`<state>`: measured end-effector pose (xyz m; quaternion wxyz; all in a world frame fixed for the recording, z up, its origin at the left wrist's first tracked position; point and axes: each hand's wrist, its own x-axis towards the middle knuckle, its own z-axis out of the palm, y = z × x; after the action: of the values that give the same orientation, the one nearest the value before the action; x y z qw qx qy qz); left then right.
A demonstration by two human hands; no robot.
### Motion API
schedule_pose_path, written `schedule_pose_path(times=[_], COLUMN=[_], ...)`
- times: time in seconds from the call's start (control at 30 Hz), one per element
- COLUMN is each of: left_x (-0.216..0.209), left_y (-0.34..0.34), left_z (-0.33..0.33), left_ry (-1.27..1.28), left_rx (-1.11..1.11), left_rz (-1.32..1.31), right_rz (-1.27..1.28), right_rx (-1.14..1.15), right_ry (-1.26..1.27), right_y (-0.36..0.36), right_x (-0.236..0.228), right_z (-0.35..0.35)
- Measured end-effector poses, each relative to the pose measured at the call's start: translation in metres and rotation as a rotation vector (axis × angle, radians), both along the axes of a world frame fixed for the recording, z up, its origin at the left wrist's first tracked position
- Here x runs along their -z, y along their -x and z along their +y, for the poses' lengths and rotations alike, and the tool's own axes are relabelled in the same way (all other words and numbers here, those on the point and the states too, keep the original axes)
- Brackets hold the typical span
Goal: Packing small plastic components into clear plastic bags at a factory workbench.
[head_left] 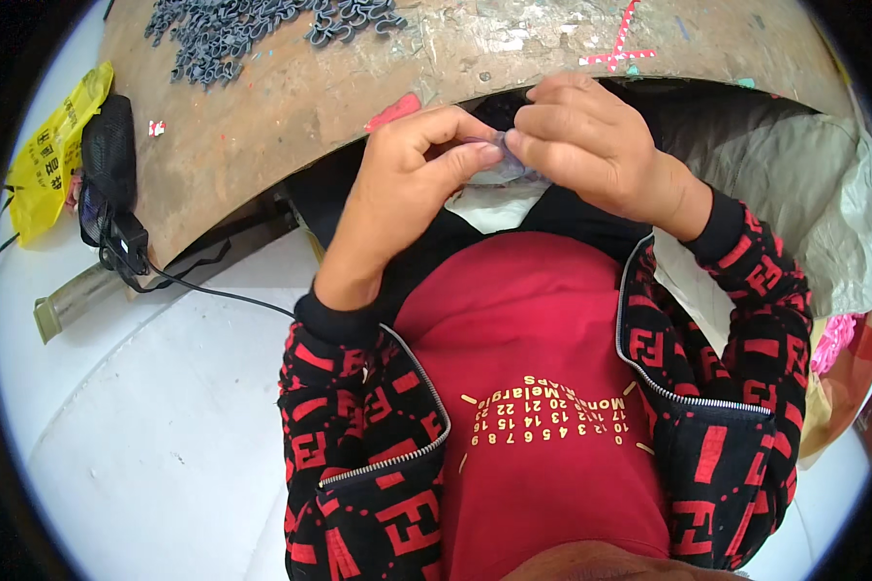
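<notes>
Over my lap, just off the table's near edge, both hands come together with fingertips almost touching. My left hand (407,179) is closed in a pinch, thumb against forefinger. My right hand (586,145) is also closed, its thumb and forefinger meeting the same spot from the other side. Between them is a small greyish-purple, partly see-through piece (503,143); fingers cover most of it, and I cannot tell its kind. Whitish material (494,205) lies below the hands on my lap.
A wooden table (291,116) curves ahead, bearing a pile of dark grey curled pieces (218,39), a red scrap (394,110) and red-and-white dotted strips (622,50). At left hang a yellow plastic bag (53,160) and a black mesh pouch (109,155) with a cable. Grey-white sheeting (785,194) drapes at right.
</notes>
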<state>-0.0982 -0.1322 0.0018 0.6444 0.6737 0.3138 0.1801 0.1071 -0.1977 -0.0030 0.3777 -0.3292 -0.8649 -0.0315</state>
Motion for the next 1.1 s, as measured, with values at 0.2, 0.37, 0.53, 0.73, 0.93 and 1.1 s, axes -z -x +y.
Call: schedule_pose_path(times=[0.2, 0.37, 0.53, 0.73, 0.93, 1.1], left_x=[-0.001, -0.006, -0.010, -0.006, -0.001, -0.003], left_y=[-0.005, -0.010, -0.010, -0.012, -0.011, -0.013], left_z=[0.003, 0.000, -0.001, -0.008, -0.008, -0.005], left_ry=[-0.040, -0.925, -0.600, 0.265, 0.570, 0.528], left_rx=[-0.048, -0.043, -0.145, -0.175, -0.181, -0.179], left_rz=[-0.008, 0.049, 0.018, -0.285, -0.306, -0.271], right_rz=[0.192, 0.477, 0.388, 0.385, 0.317, 0.278], right_rx=[0.090, 0.238, 0.217, 0.255, 0.244, 0.261], right_ry=[0.282, 0.476, 0.266, 0.130, 0.051, 0.099], right_y=[0.002, 0.016, 0.013, 0.007, 0.010, 0.007], right_x=[0.007, 0.018, 0.015, 0.018, 0.021, 0.013], right_z=[-0.003, -0.014, -0.003, 0.000, 0.003, 0.001])
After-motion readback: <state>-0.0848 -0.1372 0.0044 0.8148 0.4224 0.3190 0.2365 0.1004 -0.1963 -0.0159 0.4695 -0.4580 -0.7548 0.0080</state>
